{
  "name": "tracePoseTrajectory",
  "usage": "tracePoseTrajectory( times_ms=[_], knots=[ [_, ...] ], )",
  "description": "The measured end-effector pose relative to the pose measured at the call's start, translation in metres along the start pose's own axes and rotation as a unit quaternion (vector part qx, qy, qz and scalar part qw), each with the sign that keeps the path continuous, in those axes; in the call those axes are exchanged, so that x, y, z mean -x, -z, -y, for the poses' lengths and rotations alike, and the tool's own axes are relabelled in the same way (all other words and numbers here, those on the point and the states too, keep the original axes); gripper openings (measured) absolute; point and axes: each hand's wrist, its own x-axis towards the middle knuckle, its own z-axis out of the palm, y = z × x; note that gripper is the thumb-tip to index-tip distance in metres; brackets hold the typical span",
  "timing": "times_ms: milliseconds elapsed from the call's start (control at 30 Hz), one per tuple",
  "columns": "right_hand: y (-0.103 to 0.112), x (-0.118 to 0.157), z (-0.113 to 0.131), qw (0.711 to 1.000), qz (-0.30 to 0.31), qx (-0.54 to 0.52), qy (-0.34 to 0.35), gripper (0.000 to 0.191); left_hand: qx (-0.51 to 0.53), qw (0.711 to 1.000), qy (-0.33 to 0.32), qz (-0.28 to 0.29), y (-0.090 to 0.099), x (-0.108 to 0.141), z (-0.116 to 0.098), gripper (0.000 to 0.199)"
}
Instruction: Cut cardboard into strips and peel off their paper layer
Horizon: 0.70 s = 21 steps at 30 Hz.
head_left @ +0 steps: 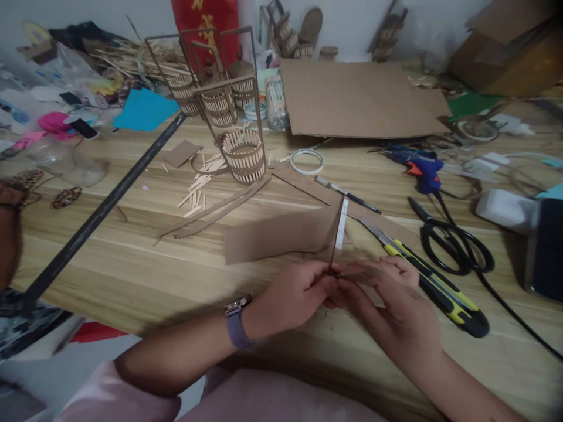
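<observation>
Wooden worktop crowded with sharp tools around a delicate pinch

Pale wood-grained table [109, 258] fills the view, cluttered to its back edge. Near its front, the person holds a thin, dark-edged strip with a white printed face [342, 225], which stands up from the fingertips above the table. The left hand [285, 296] pinches its near end between thumb and forefinger; the right hand [396, 305] closes thumb and fingers on the same spot, though exact contacts are hidden.

So narrow a piece could crease or twist if the two hands pulled unevenly. The likelier injury comes from the yellow-and-black utility knife [440, 287] lying just beside the right hand, its metal end pointing away; a careless sweep might catch that edge. Whether knuckles touch it cannot be told.

Farther right, the blue-and-orange glue gun [426, 173] trails a black cord past black-handled scissors [435, 224]; a snagged cord could drag both. Loose pale wooden sticks [193, 199], beside a round slatted basket [244, 164], might scatter if an elbow knocked them.
</observation>
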Motion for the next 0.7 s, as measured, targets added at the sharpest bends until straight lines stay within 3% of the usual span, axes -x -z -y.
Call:
tracePoseTrajectory(
  times_ms=[367, 567, 700],
  knots=[
    [0.0034, 0.0013, 0.0012, 0.999, -0.024, -0.008, -0.024, 0.010, -0.023, 1.000, 0.000, 0.018, -0.0013, 0.0024, 0.0016, 0.042],
    [0.0027, 0.0049, 0.0001, 0.990, -0.050, -0.052, -0.124, 0.013, -0.032, 0.999, 0.007, 0.025, -0.0008, 0.0027, 0.0025, 0.039],
    [0.0003, 0.0088, -0.0048, 0.956, -0.033, -0.152, -0.247, 0.021, -0.067, 0.997, 0.004, 0.033, -0.0003, 0.0036, -0.0024, 0.035]
  ],
)
